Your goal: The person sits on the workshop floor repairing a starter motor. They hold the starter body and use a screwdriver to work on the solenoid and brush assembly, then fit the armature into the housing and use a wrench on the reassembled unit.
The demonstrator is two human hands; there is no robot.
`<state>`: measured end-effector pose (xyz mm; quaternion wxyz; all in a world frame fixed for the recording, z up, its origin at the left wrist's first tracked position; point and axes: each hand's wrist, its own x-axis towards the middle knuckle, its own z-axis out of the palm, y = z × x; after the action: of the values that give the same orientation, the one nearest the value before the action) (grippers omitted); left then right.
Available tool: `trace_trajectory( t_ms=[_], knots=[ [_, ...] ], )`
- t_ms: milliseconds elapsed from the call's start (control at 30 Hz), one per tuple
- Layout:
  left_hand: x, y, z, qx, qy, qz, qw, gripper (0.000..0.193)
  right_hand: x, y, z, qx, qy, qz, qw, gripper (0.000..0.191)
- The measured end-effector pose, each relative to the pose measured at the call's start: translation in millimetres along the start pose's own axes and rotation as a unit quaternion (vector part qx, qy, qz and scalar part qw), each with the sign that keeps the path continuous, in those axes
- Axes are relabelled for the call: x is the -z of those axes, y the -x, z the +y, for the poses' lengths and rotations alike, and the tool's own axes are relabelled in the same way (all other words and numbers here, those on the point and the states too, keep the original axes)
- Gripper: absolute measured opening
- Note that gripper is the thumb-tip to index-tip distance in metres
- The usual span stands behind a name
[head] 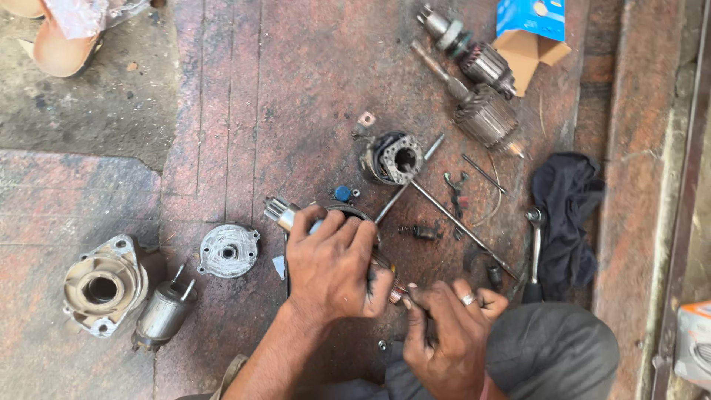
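Observation:
My left hand (331, 268) is closed over a round metal motor part (348, 215) on the brick floor. The part's toothed pinion end (280, 213) sticks out to the left of my fingers. My right hand (448, 326), with a ring on one finger, is closed on a small thin tool (398, 294). The tool's tip meets the part just under my left hand. Both hands hide most of the part.
A brush holder (392, 158), two long bolts (452, 218), two armatures (485, 89), a blue box (529, 30), a dark cloth (566, 211) and a ratchet (535, 248) lie ahead and right. An end cap (228, 250), a housing (104, 287) and a solenoid (163, 315) lie left.

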<state>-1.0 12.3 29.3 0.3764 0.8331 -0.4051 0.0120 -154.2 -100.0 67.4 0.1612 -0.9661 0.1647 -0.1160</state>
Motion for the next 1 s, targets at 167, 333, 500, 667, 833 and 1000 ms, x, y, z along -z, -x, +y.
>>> trace_trajectory(
  t_ms=[167, 333, 500, 667, 833, 1000],
  knots=[
    [2.0, -1.4, 1.2, 0.002, 0.003, 0.002, 1.0, 0.033, 20.5, -6.6, -1.0, 0.064, 0.053, -0.027, 0.996, 0.021],
    [2.0, -1.8, 1.7, 0.007, 0.002, 0.006, 1.0, 0.029, 23.9, -9.8, -0.8, 0.084, 0.073, -0.024, 0.994, 0.021],
    [0.9, -0.4, 4.7, 0.011, -0.006, 0.013, 1.0, 0.03, 10.6, -10.0, -3.8, 0.038, 0.026, -0.031, 0.998, 0.014],
    [2.8, -0.4, 5.8, 0.02, 0.0, 0.023, 1.0, 0.033, 0.8, -9.3, -7.1, 0.016, -0.04, 0.013, 0.999, 0.012],
    [3.4, -1.2, 3.5, 0.012, -0.001, 0.004, 1.0, 0.032, 5.1, -12.4, -3.3, 0.025, -0.043, 0.004, 0.999, 0.012],
    [2.9, -0.8, 1.9, -0.001, -0.004, 0.009, 1.0, 0.035, 16.9, -15.4, -2.6, 0.072, 0.003, -0.022, 0.997, 0.014]
  ],
)
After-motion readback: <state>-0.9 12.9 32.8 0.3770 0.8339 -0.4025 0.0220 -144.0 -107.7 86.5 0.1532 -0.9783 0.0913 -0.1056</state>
